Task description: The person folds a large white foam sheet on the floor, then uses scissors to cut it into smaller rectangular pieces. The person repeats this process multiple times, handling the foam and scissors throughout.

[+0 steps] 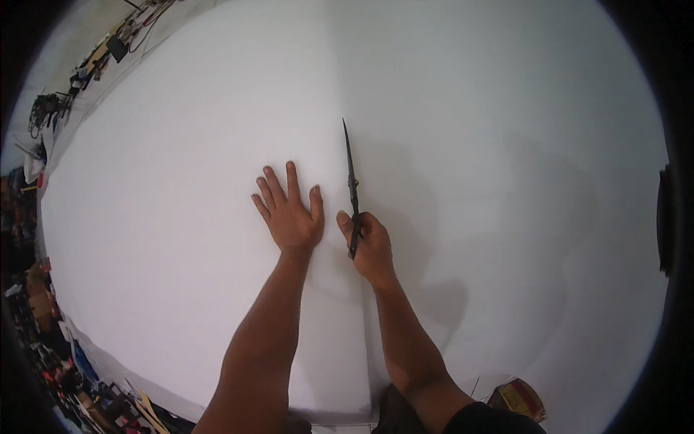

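A broad white sheet (166, 239) is spread out beneath both hands, with a straight fold or edge line running away from me near its middle. On it, left of that line, my left hand (290, 217) lies flat with fingers spread and holds nothing. Just to the right, my right hand (372, 246) is closed around the handles of dark scissors (350, 159). Their blades look closed and point away from me, along the line. Whether the blades touch the sheet I cannot tell.
Cluttered tools and boxes (43, 304) line the left side, with more tools and cables (108, 58) at the far left. Near my right elbow stands a round yellow-and-red object (517, 399). A dark object (663, 220) shows at the right rim.
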`<state>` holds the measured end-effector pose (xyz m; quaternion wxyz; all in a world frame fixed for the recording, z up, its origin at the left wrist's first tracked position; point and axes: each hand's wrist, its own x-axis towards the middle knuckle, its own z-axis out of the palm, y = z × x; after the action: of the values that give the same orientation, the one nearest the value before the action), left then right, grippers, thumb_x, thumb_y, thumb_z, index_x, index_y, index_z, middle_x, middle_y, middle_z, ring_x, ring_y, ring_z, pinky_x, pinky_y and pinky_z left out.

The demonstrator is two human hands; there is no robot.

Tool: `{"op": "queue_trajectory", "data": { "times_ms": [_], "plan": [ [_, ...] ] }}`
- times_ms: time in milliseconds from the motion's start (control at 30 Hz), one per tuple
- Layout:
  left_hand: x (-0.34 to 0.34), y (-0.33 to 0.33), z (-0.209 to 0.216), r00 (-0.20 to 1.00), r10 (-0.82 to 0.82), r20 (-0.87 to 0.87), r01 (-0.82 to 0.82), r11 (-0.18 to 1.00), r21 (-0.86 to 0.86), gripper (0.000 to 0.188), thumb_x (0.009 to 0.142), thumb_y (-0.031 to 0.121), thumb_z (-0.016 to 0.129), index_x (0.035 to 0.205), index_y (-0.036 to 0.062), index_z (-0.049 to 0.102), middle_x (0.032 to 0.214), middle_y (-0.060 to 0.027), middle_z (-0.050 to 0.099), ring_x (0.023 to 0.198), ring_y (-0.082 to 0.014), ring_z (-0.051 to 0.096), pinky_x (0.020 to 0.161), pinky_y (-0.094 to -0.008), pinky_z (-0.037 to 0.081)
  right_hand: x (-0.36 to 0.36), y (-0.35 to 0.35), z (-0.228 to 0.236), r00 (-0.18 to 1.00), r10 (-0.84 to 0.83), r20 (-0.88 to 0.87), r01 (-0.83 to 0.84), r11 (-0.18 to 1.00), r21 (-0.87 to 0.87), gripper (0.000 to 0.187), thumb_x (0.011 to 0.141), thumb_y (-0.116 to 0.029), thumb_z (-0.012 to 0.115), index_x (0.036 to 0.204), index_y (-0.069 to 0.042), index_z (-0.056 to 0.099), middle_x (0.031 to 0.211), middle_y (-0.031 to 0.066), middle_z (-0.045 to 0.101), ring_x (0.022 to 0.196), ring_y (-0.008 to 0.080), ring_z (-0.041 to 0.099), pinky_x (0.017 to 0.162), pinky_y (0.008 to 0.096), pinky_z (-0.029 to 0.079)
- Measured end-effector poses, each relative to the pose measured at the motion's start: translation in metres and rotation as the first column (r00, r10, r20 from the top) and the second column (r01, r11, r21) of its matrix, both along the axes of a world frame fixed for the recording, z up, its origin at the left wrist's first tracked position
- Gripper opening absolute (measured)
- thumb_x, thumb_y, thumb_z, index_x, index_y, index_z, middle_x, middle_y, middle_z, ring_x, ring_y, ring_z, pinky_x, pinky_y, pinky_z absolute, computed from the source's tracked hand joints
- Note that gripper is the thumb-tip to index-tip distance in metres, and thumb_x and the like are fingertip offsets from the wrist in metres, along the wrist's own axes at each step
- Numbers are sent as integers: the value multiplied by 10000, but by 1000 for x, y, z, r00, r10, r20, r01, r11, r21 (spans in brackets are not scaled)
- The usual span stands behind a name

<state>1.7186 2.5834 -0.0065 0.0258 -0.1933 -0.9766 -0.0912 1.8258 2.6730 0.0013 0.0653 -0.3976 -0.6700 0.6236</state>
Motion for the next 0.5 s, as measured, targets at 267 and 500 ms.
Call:
{"op": "queue_trajectory", "data": {
  "times_ms": [267, 500],
  "plan": [
    [-4, 7, 9, 994, 17, 110, -11, 999, -51, 651, 927, 449, 414, 1483, 139, 279, 1546, -222, 127, 1431, -409, 89, 1143, -549, 34, -121, 80, 8, 1000, 10, 5, -10, 999, -40, 547, 879, -540, 609, 601, -98, 446, 489, -18, 426, 419, 85, 417, 407, 255, 342],
    [-11, 3, 7, 984, 28, 174, -21, 999, -39, 670, 888, 394, 459, 1467, 94, 303, 1538, -255, 113, 1422, -446, 80, 1130, -578, 31, -152, 94, 3, 999, 43, 14, -42, 996, -73, 575, 842, -600, 616, 667, -65, 500, 504, -6, 443, 407, 89, 412, 395, 249, 328]
  ]
}}
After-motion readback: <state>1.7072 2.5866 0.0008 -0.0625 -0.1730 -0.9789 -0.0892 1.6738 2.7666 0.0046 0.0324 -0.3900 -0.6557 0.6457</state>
